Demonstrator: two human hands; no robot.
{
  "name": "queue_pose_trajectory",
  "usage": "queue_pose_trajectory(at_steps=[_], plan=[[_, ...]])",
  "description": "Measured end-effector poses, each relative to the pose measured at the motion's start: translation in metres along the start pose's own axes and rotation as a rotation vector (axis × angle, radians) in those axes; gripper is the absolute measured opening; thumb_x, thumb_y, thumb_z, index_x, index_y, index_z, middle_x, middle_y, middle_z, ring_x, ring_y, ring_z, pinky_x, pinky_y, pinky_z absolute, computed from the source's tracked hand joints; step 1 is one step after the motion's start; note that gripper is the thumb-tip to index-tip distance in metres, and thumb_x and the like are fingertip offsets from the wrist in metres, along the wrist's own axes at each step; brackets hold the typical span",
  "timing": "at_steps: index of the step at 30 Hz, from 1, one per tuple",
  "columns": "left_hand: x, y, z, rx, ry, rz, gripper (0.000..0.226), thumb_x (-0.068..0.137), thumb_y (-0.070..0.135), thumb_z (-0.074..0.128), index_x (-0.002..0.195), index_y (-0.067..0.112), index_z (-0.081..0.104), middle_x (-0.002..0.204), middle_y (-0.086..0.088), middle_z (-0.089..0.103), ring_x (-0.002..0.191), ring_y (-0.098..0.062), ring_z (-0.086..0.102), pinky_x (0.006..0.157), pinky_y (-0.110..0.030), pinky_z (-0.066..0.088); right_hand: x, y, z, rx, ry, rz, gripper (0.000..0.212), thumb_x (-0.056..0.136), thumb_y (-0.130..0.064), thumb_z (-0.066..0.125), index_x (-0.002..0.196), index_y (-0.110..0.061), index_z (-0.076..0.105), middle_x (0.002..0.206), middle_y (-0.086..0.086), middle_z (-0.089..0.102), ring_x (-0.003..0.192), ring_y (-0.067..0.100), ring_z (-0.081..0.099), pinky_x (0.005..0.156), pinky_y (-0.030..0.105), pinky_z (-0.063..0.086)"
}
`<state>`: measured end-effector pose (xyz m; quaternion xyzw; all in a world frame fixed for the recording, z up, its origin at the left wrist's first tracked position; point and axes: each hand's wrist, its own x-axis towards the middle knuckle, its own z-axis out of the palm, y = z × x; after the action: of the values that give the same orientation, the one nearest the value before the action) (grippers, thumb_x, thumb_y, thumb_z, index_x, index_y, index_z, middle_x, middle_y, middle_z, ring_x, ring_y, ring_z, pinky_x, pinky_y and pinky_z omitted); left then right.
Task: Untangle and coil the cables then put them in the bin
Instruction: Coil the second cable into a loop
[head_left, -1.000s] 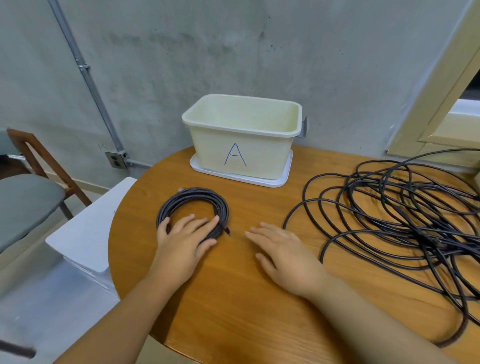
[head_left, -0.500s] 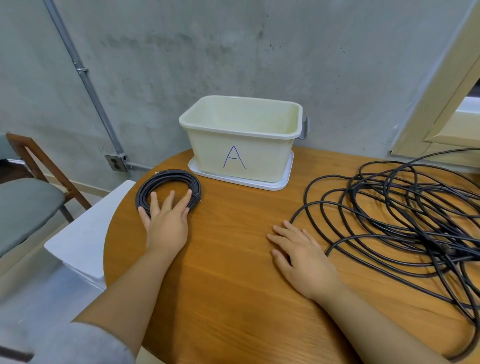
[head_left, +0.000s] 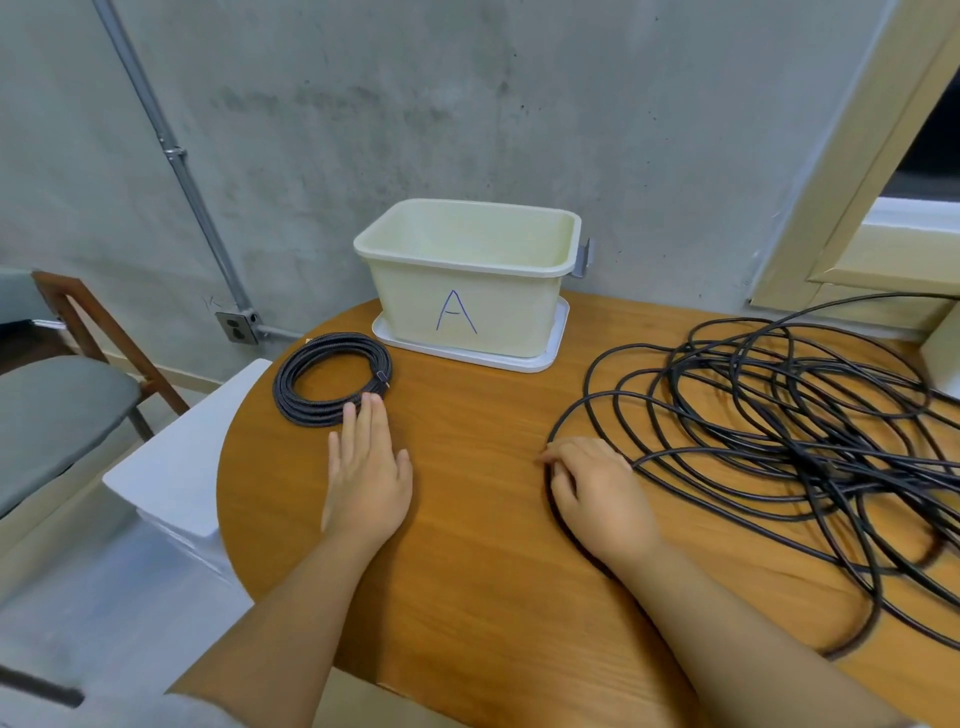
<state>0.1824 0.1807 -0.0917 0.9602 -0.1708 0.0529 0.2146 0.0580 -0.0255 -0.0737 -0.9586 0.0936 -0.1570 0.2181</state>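
We keep our left hand (head_left: 370, 470) flat with fingers straight, fingertips touching the near rim of the coiled cable (head_left: 332, 378) by the round wooden table (head_left: 467, 597)'s left edge. Our right hand (head_left: 597, 493) curls its fingers on the nearest loop of the tangled cable (head_left: 779, 415). Bare wood lies between both hands. The bin (head_left: 467, 280) marked A stands on a white tray (head_left: 550, 353) against the concrete wall (head_left: 467, 104).

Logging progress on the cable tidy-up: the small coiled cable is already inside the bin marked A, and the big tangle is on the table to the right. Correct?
Not quite. The head view shows the coiled cable lying on the table left of the bin, not inside it. The big tangle is on the table to the right, as you said.
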Motion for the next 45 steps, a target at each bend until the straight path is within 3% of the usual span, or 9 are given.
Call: queue_pose_trajectory(at_steps=[14,19,23,26,31,35,38,42,45], plan=[[-0.062,0.111,0.031,-0.141,-0.259,0.184,0.058,0.1,0.047,0.02,0.151,0.02,0.014,0.157,0.008,0.015,0.145,-0.006,0.004,0.117,-0.028,0.0,-0.078,0.085,-0.09,-0.144,0.121,0.216,0.026,0.092,-0.013,0.051,0.113,-0.02,0.064,0.119,-0.007,0.058,0.118,0.009,0.046,0.104,0.023,0.032],[-0.062,0.141,0.041,-0.142,-0.297,0.253,0.062,0.098,0.051,0.026,0.152,0.023,0.013,0.158,0.008,0.014,0.145,-0.007,0.003,0.119,-0.031,0.001,-0.096,0.12,-0.117,-0.275,0.203,0.259,0.026,0.087,-0.008,0.058,0.111,-0.012,0.067,0.122,0.003,0.059,0.121,0.02,0.047,0.104,0.033,0.035],[-0.059,0.157,0.05,-0.027,-0.321,0.316,0.068,0.096,0.057,0.028,0.152,0.024,0.007,0.159,0.005,0.007,0.146,-0.01,-0.002,0.118,-0.034,-0.002,-0.096,0.141,-0.133,-0.26,0.173,0.416,0.039,0.093,-0.022,0.054,0.131,-0.014,0.052,0.133,0.003,0.054,0.126,0.019,0.045,0.105,0.033,0.035],[-0.056,0.162,0.052,-0.02,-0.308,0.35,0.064,0.097,0.051,0.032,0.151,0.027,0.008,0.159,0.006,0.007,0.146,-0.009,-0.001,0.118,-0.035,-0.002,-0.086,0.149,-0.138,-0.181,0.155,0.513,0.051,0.095,-0.032,0.053,0.142,-0.018,0.039,0.141,-0.001,0.047,0.131,0.017,0.041,0.107,0.034,0.034],[-0.052,0.161,0.052,-0.109,-0.288,0.367,0.054,0.098,0.033,0.039,0.149,0.032,0.019,0.156,0.013,0.017,0.145,-0.005,0.006,0.118,-0.034,0.0,-0.063,0.152,-0.143,-0.28,0.25,0.437,0.048,0.093,-0.034,0.056,0.137,-0.018,0.044,0.135,-0.001,0.051,0.127,0.017,0.043,0.104,0.036,0.039],[-0.049,0.16,0.053,-0.147,-0.289,0.362,0.053,0.098,0.025,0.04,0.147,0.036,0.023,0.154,0.018,0.021,0.143,-0.003,0.01,0.118,-0.033,0.001,-0.048,0.16,-0.142,-0.291,-0.042,0.461,0.057,0.095,-0.05,0.042,0.145,-0.026,0.029,0.149,-0.001,0.036,0.141,0.018,0.026,0.117,0.048,0.014],[-0.047,0.161,0.054,-0.144,-0.287,0.364,0.053,0.098,0.025,0.039,0.147,0.038,0.024,0.153,0.019,0.02,0.143,-0.002,0.01,0.118,-0.033,0.001,-0.043,0.161,-0.137,-0.288,-0.215,0.474,0.054,0.096,-0.05,0.039,0.145,-0.029,0.029,0.147,-0.001,0.04,0.139,0.019,0.03,0.115,0.052,0.002],[-0.049,0.161,0.053,-0.137,-0.285,0.363,0.052,0.098,0.025,0.038,0.146,0.038,0.025,0.153,0.02,0.021,0.143,-0.002,0.009,0.117,-0.033,0.0,-0.04,0.161,-0.133,-0.304,-0.119,0.464,0.04,0.098,-0.036,0.043,0.137,-0.025,0.043,0.133,-0.001,0.053,0.126,0.019,0.046,0.111,0.045,0.029],[-0.049,0.162,0.053,-0.14,-0.282,0.359,0.051,0.098,0.026,0.038,0.146,0.037,0.025,0.153,0.019,0.021,0.143,-0.002,0.009,0.117,-0.033,0.001,-0.04,0.157,-0.136,-0.282,-0.121,0.483,0.033,0.098,-0.03,0.046,0.129,-0.021,0.05,0.124,0.0,0.058,0.117,0.02,0.051,0.105,0.042,0.037]])
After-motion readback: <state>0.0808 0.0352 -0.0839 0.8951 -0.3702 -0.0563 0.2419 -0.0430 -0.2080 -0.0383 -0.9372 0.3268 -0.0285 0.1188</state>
